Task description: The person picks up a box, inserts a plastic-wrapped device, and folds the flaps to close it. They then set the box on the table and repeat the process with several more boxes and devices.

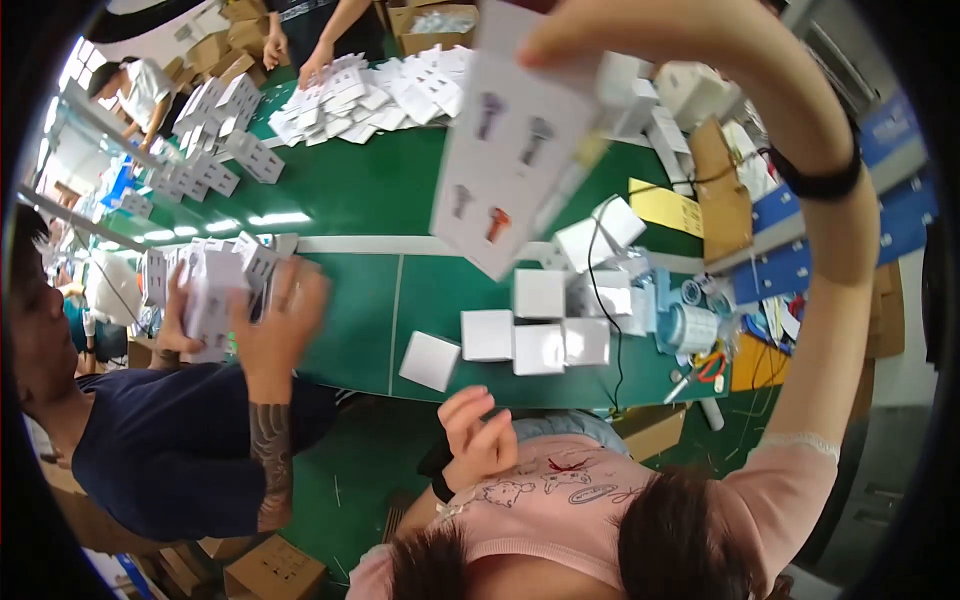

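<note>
1. Closest of all, a white printed carton hangs corner-down at upper centre of the frame, gripped near its top by the raised right hand, thumb on the printed face; I can't see the other fingers. If that hold slackens, I'd expect it to drop onto the green table.

2. Lower centre, the left hand sits just off the table's near edge, fingers loosely curled, holding nothing I can make out. With no palm underneath, a slip would probably go uncaught.

3. Plain white boxes crowd together right of centre; a falling carton could scatter them. One stray box sits near the front edge, and a careless knock might send it to the floor.

4. Black cable runs across that cluster; snagging it could drag boxes askew.

5. Orange-handled scissors lie at right; reaching there without looking risks a nick.

6. Over at left, a co-worker's hands are busy with more cartons; crossed reaches could topple them.
</note>
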A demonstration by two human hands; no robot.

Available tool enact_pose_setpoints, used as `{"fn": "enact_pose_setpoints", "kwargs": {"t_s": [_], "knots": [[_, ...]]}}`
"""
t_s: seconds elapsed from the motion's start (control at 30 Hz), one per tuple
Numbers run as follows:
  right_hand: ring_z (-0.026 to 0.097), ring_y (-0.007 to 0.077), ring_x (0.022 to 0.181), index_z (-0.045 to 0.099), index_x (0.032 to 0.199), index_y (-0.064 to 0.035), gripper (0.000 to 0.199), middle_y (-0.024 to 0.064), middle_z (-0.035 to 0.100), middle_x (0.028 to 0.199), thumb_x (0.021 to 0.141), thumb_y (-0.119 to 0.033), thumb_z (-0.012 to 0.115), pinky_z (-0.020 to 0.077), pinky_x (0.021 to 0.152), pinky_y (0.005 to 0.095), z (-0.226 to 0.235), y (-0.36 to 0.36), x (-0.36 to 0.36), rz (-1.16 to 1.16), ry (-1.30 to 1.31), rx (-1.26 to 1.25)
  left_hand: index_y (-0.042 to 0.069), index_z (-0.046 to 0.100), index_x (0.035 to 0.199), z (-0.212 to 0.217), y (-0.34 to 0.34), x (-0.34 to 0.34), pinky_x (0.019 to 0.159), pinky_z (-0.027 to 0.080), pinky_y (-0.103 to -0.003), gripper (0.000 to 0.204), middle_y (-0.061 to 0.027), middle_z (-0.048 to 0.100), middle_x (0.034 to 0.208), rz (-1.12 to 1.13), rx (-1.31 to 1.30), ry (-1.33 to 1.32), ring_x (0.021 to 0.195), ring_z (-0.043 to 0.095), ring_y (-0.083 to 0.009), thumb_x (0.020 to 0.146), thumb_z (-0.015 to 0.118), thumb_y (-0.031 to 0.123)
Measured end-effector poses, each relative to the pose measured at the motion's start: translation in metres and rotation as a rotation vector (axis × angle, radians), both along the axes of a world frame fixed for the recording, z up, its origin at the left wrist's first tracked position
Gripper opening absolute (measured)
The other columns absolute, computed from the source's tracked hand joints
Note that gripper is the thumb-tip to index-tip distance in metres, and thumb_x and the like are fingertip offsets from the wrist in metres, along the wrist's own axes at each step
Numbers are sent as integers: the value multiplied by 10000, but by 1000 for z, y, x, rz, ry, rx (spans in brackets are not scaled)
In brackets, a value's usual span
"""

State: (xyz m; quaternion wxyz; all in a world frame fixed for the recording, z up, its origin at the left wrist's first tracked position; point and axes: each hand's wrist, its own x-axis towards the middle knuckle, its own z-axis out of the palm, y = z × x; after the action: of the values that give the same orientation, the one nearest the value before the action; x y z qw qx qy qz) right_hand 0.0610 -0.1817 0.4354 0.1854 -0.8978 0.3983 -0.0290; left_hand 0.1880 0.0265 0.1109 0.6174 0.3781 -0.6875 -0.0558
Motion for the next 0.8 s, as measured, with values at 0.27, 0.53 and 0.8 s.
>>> {"fn": "enact_pose_setpoints", "kwargs": {"t_s": [0.27, 0.53, 0.8], "knots": [[525, 296, 546, 553, 797, 45, 153, 164, 548, 623, 669, -30, 590, 425, 527, 338, -63, 132, -133, -93, -123, -258, 1, 192, 1358, 84, -17, -117, 1015, 291, -454, 906, -215, 284, 1318, -468, 227, 162, 1231, 331, -362, 673, 752, 196], [598, 279, 887, 592, 943, 37, 224, 147, 618, 899, 776, -111, 600, 462, 766, 340, -206, 206, -224, -303, -680, -400, 14, 65, 1393, -21, -12, -186, 1042, 265, -412, 1045, -223, 226, 1377, -636, 656, 386, 1286, 271, -368, 637, 781, 102], [423, 230, 1222, 511, 1212, 32, 422, 132, 516, 1236, 902, -253, 487, 356, 979, 330, -394, 254, -247, -789, -1171, -45, 71, 116, 1400, -136, -18, -209, 1045, 253, -424, 938, -245, 202, 1397, -782, 560, 98, 1308, 248, -371, 693, 733, 97]]}}
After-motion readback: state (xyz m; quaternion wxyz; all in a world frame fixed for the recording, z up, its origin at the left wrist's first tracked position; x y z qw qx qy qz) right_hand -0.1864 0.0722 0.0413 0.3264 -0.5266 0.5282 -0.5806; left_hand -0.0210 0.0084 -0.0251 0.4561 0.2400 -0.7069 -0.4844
